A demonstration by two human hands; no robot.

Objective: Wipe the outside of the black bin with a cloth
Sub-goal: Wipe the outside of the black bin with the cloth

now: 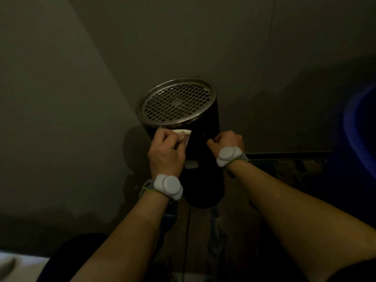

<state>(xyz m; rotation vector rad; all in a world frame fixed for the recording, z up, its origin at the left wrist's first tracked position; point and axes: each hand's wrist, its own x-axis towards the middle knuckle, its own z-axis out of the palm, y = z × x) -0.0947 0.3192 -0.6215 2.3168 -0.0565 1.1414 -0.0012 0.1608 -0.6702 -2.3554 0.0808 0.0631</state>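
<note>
Dim room, head view looking down. The black bin (205, 159), a tall cylinder, stood upright on the floor (205, 231), close to the wall (183, 37) behind it and near the corner w/ the left wall. Its top carried a round metal grille lid (176, 102) w/ a plain disc at centre; the lid rim caught the light.

Left hand (165, 151) was curled tight round a small pale cloth (184, 132), pressing it vs. the bin's side just under the lid rim, upper left of the front face. Only a folded corner of the cloth poked out past the thumb & fingers.

Right hand (225, 140) was closed into a loose fist at the bin's upper right side, knuckles toward the wall. Touching or just beside the bin – couldn't tell; nothing visible in that fist.

Both wrists wore grey pod-like trackers on straps: left one (167, 186), right one (227, 155). Forearms bare.

A small pale label or patch (191, 164) showed on the bin's front, partly hidden by the left hand. Blue curved object (360, 127) at far right edge, blurred. White surface (18, 265) at bottom-left corner, unclear what.
</note>
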